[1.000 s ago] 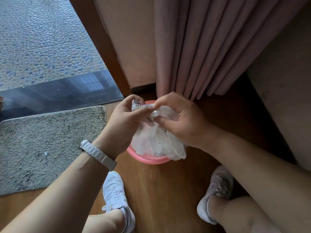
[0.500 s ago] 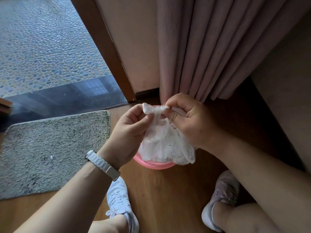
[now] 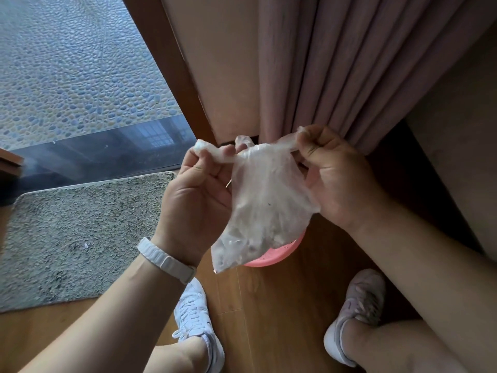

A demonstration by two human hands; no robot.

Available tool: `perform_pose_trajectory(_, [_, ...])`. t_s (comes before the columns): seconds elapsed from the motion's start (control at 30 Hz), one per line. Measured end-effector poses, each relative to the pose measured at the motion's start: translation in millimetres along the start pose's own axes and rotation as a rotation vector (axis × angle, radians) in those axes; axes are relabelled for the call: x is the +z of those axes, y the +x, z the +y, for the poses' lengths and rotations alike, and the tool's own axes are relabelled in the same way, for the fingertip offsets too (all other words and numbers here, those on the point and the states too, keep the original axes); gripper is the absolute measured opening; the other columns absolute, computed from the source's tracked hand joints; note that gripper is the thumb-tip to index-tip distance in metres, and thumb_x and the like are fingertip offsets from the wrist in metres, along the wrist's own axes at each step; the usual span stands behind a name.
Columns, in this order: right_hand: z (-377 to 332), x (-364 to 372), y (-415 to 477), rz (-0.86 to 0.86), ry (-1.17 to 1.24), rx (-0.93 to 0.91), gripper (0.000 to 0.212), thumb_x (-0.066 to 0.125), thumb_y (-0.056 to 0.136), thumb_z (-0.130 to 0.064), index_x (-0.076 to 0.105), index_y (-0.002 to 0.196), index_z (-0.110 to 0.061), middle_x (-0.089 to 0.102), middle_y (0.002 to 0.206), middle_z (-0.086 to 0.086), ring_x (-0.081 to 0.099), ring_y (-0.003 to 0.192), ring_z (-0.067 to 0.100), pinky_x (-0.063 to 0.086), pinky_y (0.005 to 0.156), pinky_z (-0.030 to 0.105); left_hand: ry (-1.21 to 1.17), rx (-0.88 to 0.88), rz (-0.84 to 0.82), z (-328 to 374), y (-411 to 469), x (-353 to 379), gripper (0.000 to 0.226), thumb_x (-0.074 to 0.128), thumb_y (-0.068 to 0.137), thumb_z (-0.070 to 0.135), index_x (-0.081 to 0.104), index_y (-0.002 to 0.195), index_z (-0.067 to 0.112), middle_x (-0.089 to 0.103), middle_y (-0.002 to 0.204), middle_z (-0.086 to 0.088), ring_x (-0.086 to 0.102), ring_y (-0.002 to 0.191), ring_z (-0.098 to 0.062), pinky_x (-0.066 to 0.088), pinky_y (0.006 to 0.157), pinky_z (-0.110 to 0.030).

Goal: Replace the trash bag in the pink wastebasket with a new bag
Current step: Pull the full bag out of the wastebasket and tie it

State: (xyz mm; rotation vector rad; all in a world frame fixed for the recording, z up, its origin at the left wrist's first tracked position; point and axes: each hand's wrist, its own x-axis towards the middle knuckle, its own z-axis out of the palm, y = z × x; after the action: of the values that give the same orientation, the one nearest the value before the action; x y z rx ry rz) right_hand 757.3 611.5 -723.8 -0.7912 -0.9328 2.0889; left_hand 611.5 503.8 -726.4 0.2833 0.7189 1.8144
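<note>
A thin translucent white trash bag (image 3: 262, 208) with scraps inside hangs in the air between my hands. My left hand (image 3: 196, 192) pinches one twisted top corner of the bag. My right hand (image 3: 338, 179) pinches the other top corner, and the two corners are pulled apart sideways. Below and behind the bag, only a small arc of the pink wastebasket (image 3: 271, 258) rim shows on the wooden floor; the rest is hidden by the bag.
A grey shaggy mat (image 3: 75, 232) lies on the floor to the left. Pink curtains (image 3: 349, 71) hang right behind the wastebasket, beside a wooden door frame (image 3: 166, 63). My two white shoes (image 3: 199, 327) stand on the floor just below the basket.
The bag has risen out of the wastebasket. My hands have spread apart, drawing the bag's two top corners outwards.
</note>
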Motion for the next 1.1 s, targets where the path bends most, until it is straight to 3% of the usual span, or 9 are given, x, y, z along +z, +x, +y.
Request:
perform_pose_trajectory(0.13, [1.2,1.2,0.5,-0.028,0.114,0.019,0.009,0.056,0.081,-0.013,0.061,0.075,-0.016,0.068,0.074,0.006,0.065,0.077,0.018,0.053,0.085,0.034,0.104,0.037,0.061,0.2,8.3,-10.2,0.03,0.033,0.1,0.002,0.052,0.078,0.011,0.057,0.067,-0.003,0.06,0.071,-0.015,0.053,0.078,-0.023])
perform_pose_trajectory(0.27, [0.2,-4.7,6.7,0.035,0.201,0.045,0.008,0.057,0.078,-0.013,0.06,0.071,-0.017,0.061,0.067,0.005,0.066,0.076,0.023,0.054,0.089,0.039,0.145,0.053,0.126,-0.1,13.7,-15.7,0.029,0.039,0.098,-0.003,0.052,0.077,0.013,0.055,0.069,0.003,0.044,0.056,-0.008,0.047,0.064,-0.021])
perform_pose_trajectory(0.4, [1.7,-16.4,13.6,0.065,0.125,0.066,0.024,0.048,0.091,-0.004,0.054,0.072,-0.017,0.046,0.058,0.002,0.047,0.055,0.016,0.055,0.072,0.036,0.273,0.014,0.226,-1.2,16.7,-26.6,0.028,0.046,0.096,-0.004,0.048,0.075,0.014,0.049,0.067,0.002,0.034,0.053,-0.009,0.039,0.056,-0.02])
perform_pose_trajectory(0.5, [-2.5,-24.1,19.7,0.161,0.034,0.051,0.028,0.042,0.097,-0.001,0.048,0.074,-0.016,0.04,0.054,0.0,0.036,0.049,0.012,0.046,0.057,0.028,0.351,0.01,0.305,0.2,19.2,-32.7,0.031,0.046,0.097,-0.005,0.047,0.073,0.015,0.042,0.065,0.001,0.033,0.051,-0.009,0.035,0.054,-0.019])
perform_pose_trajectory(0.63, [2.8,-33.7,23.0,0.167,-0.204,0.006,0.03,0.044,0.096,0.0,0.048,0.072,-0.017,0.04,0.052,-0.002,0.034,0.047,0.012,0.035,0.056,0.029,0.503,0.024,0.284,-0.6,18.4,-38.3,0.025,0.053,0.095,0.0,0.049,0.075,0.014,0.041,0.06,0.003,0.032,0.05,-0.008,0.033,0.052,-0.02])
perform_pose_trajectory(0.77, [7.0,-32.6,17.1,0.03,-0.364,0.002,0.026,0.05,0.096,-0.007,0.056,0.073,-0.017,0.051,0.059,0.003,0.048,0.056,0.014,0.046,0.062,0.028,0.762,-0.018,0.181,-2.1,11.5,-36.3,0.007,0.062,0.084,0.014,0.058,0.078,0.013,0.051,0.058,0.003,0.044,0.055,-0.011,0.04,0.058,-0.026])
perform_pose_trajectory(0.9, [12.8,-28.0,13.4,-0.04,-0.618,-0.054,0.008,0.066,0.086,-0.021,0.068,0.079,-0.019,0.059,0.08,0.008,0.056,0.078,0.018,0.048,0.079,0.037,0.795,-0.035,0.128,-6.8,8.4,-26.0,0.003,0.067,0.08,0.017,0.068,0.079,0.016,0.064,0.069,0.001,0.057,0.062,-0.012,0.051,0.061,-0.025])
perform_pose_trajectory(1.03, [21.9,-12.0,5.1,-0.173,-0.656,-0.053,0.011,0.066,0.088,-0.018,0.069,0.088,-0.007,0.063,0.084,0.025,0.062,0.076,0.032,0.054,0.074,0.047,0.8,-0.073,0.058,-13.6,9.1,-20.0,0.003,0.075,0.076,0.021,0.074,0.077,0.019,0.067,0.071,-0.005,0.059,0.063,-0.017,0.052,0.062,-0.029])
perform_pose_trajectory(1.1, [22.5,-7.7,4.3,-0.213,-0.632,-0.052,0.012,0.064,0.09,-0.015,0.067,0.09,-0.003,0.064,0.087,0.028,0.062,0.077,0.029,0.054,0.074,0.045,0.805,-0.076,0.049,-15.0,11.2,-19.0,0.004,0.074,0.076,0.019,0.073,0.08,0.018,0.067,0.07,-0.003,0.061,0.061,-0.016,0.053,0.061,-0.029])
